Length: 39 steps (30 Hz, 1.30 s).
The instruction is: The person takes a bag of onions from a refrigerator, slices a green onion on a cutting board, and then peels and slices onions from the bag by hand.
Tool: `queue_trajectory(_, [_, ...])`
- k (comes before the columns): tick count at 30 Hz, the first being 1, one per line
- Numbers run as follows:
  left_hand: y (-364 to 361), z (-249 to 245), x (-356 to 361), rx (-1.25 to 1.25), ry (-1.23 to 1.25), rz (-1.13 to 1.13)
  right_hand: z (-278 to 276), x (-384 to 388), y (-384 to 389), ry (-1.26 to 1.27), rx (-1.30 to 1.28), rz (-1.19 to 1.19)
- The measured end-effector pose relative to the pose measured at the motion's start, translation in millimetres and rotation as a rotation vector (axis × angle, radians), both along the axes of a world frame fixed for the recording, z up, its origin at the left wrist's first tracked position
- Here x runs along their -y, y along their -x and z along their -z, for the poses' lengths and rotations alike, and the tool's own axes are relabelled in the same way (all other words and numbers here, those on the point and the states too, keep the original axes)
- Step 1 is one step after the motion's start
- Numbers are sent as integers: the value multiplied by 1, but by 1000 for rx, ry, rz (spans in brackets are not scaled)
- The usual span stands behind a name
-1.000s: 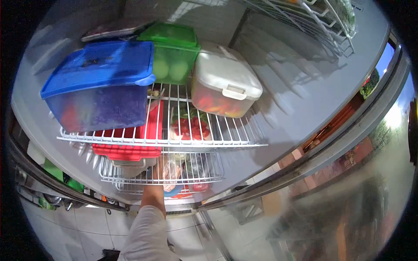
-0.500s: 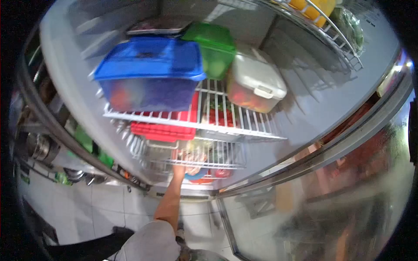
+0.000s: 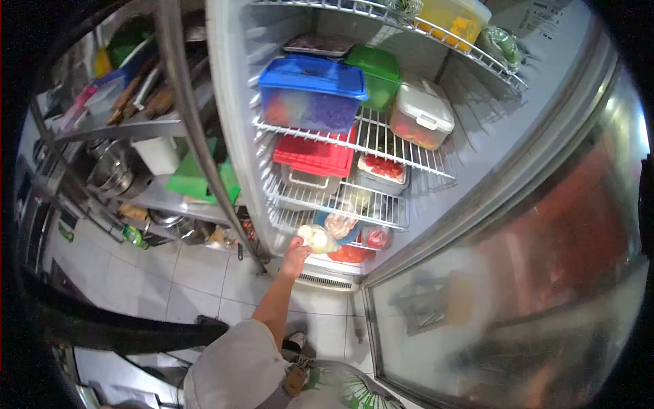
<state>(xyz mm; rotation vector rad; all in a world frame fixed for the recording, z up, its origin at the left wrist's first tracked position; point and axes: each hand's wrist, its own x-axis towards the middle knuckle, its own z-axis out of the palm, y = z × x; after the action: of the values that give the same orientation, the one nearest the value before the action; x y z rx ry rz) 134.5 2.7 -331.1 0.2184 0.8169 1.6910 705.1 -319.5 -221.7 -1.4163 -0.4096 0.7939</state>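
Note:
My left hand (image 3: 296, 255) is closed on the gathered end of a clear plastic bag of pale round vegetables (image 3: 317, 239), which look like peeled onions. The bag is at the front of the fridge's lowest level. Just behind it, another bag with pinkish contents (image 3: 339, 225) rests on a blue dish (image 3: 353, 235). An orange-red item (image 3: 349, 255) lies below, and a wrapped red bundle (image 3: 377, 238) sits to the right. My right hand is out of view.
Wire shelves (image 3: 429, 163) hold a blue-lidded box (image 3: 313, 95), a green box (image 3: 376, 73), a white-lidded box (image 3: 424, 112) and a red-lidded box (image 3: 313, 155). The glass door (image 3: 436, 361) stands open at right. A metal rack (image 3: 153, 194) with bowls is at left.
My left hand has drawn back from under the lower wire shelf, bringing the bag of pale vegetables to the front. The view has swung left, so more of the rack shows.

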Motion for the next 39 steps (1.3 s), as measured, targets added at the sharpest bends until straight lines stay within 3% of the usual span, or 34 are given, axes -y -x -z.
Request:
queue_trajectory(2, [14, 18, 41, -483, -183, 200, 19, 12, -15, -4, -37, -25])
queue_trajectory(3, [4, -31, 71, 5, -168, 189, 28, 17, -25, -7, -55, -36])
queue_trajectory(7, [5, -39, 162, -63, -211, 220, 72, 12, -82, -6, -132, -144])
queue_trajectory(8, [-2, -50, 190, -70, -206, 181, 100, -18, -112, -192, -231, -401])
queue_trajectory(10, [-30, -86, 246, 156, -400, 109, 141, -55, -155, -557, -448, -899])
queue_trajectory(12, [-49, -93, 296, 184, -460, 88, 87, -39, -61, -295, -400, -351])
queue_trajectory(13, [-59, -97, 320, 219, -528, 105, 56, -32, -20, -321, -559, -182])
queue_trajectory(14, [-70, -103, 344, 218, -529, 81, 25, -24, 10, -241, -476, -121])
queue_trajectory(16, [-94, -123, 383, 290, -536, 73, 51, -30, 9, -150, -430, -52])
queue_trajectory(17, [-105, -138, 402, 293, -551, 64, 53, -25, 19, -156, -244, -147])
queue_trajectory(18, [-116, -155, 422, 125, -462, 64, 49, -15, 40, -165, -56, -236])
queue_trajectory(19, [-125, -170, 438, -43, -373, 64, 24, -1, 68, -187, -142, -254])
queue_trajectory(20, [-134, -181, 453, -41, -390, 60, 6, 20, 93, -205, -230, -273])
queue_trajectory(22, [-152, -201, 480, -336, -266, 82, 33, 40, 115, -187, -201, -418])
queue_trajectory(24, [-166, -229, 505, -418, -216, 101, 6, 79, 144, -67, -419, -646])
queue_trajectory(26, [-174, -234, 525, -670, -266, 260, -17, 126, 177, -83, -533, -909])
queue_trajectory(28, [-184, -243, 545, -729, -321, 313, -74, 155, 194, -516, 34, -1549])
queue_trajectory(29, [-192, -260, 560, -836, -370, 360, -85, 158, 201, -522, 35, -1564])
queue_trajectory(31, [-206, -293, 589, -1117, -390, 461, -98, 169, 207, -659, 178, -1896])
queue_trajectory(33, [-223, -332, 637, -1579, -246, 192, -95, 185, 211, -703, 129, -1971])
queue_trajectory(34, [-226, -353, 667, -1788, -187, -129, -89, 195, 214, -744, 80, -2022])
queue_trajectory(35, [-230, -375, 705, -1972, -121, -458, -79, 208, 217, -555, -139, -2078])
queue_trajectory(36, [-247, -388, 771, -1955, 210, -780, -76, 224, 221, -435, -361, -2134])
queue_trajectory(37, [-255, -407, 817, -1911, -3, -1201, -77, 243, 224, -347, -569, -2114])
queue_trajectory(38, [-267, -421, 855, -2003, -361, -1443, -77, 264, 230, -258, -772, -2081])
queue_trajectory(39, [-288, -436, 891, -2144, -611, -1553, -70, 279, 238, -263, -780, -2086])
